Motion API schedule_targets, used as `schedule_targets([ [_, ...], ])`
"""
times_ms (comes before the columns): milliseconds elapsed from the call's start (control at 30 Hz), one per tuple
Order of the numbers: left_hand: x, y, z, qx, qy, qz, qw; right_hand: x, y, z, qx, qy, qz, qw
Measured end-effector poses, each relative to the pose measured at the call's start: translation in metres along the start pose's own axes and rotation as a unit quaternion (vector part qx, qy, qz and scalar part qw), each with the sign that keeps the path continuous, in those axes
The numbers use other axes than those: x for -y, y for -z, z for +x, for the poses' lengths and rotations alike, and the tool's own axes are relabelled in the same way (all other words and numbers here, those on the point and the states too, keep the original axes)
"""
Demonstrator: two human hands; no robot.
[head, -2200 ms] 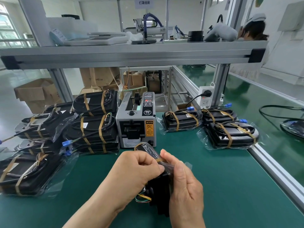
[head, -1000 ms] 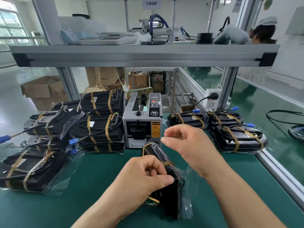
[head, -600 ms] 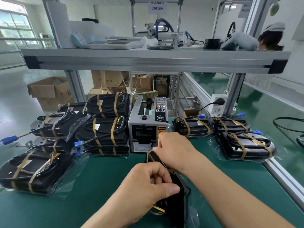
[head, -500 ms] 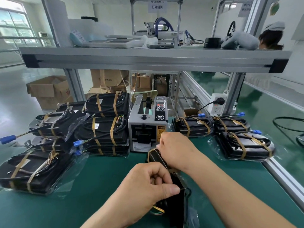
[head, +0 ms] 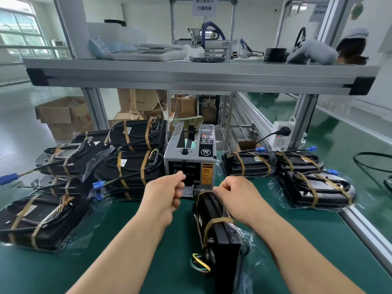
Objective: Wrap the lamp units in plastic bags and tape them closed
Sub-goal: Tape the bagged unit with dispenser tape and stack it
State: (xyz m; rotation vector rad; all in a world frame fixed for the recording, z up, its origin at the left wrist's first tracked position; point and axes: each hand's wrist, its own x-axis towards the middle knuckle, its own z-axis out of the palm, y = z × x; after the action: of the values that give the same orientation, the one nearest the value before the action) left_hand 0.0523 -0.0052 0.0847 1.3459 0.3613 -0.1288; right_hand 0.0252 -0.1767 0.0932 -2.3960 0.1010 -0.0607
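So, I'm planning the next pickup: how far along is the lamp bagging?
Done: taped units are piled left of the tape dispenser, three more to its right. In hand: one lamp unit stands on edge in its bag, two tape bands on; the right hand grips its top, the left hand is at the dispenser's outlet, tape not visible. Left: finishing this one; no unbagged units show.

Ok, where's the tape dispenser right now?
Head view, centre: the tape dispenser stands just beyond the left hand and the lamp unit the right hand holds, with wrapped stacks to its left.
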Motion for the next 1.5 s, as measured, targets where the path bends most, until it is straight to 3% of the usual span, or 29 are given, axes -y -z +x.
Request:
schedule_targets([
  [233, -0.001, -0.017, 0.047, -0.056, 0.117, -0.063, 0.990, 0.000, -0.004, -0.003, 0.002, -0.002, 0.028, 1.000],
  [567, 0.002, -0.028, 0.048, -0.103, 0.073, -0.115, 0.985, 0.002, -0.006, -0.008, 0.009, 0.003, 0.050, 0.999],
  [700, 0.001, -0.014, 0.036, -0.040, 0.012, -0.101, 0.994, -0.002, -0.005, -0.008, 0.011, 0.000, 0.075, 0.997],
  [833, -0.006, -0.001, 0.014, 0.022, 0.000, -0.055, 0.998, -0.004, -0.003, -0.009, 0.014, -0.003, 0.087, 0.996],
  [933, -0.010, 0.006, -0.006, 0.142, -0.020, 0.033, 0.989, -0.004, -0.003, -0.010, 0.023, -0.008, 0.105, 0.994],
  [1033, -0.015, 0.008, -0.018, 0.267, -0.046, 0.167, 0.948, -0.005, -0.003, -0.009, 0.025, -0.017, 0.149, 0.988],
  [1233, -0.018, -0.005, -0.016, 0.266, -0.076, 0.316, 0.907, -0.005, -0.002, -0.011, 0.029, -0.019, 0.165, 0.986],
  [1500, -0.027, -0.009, -0.010, 0.283, -0.060, 0.367, 0.884, -0.005, -0.004, -0.010, 0.032, -0.012, 0.164, 0.986],
])
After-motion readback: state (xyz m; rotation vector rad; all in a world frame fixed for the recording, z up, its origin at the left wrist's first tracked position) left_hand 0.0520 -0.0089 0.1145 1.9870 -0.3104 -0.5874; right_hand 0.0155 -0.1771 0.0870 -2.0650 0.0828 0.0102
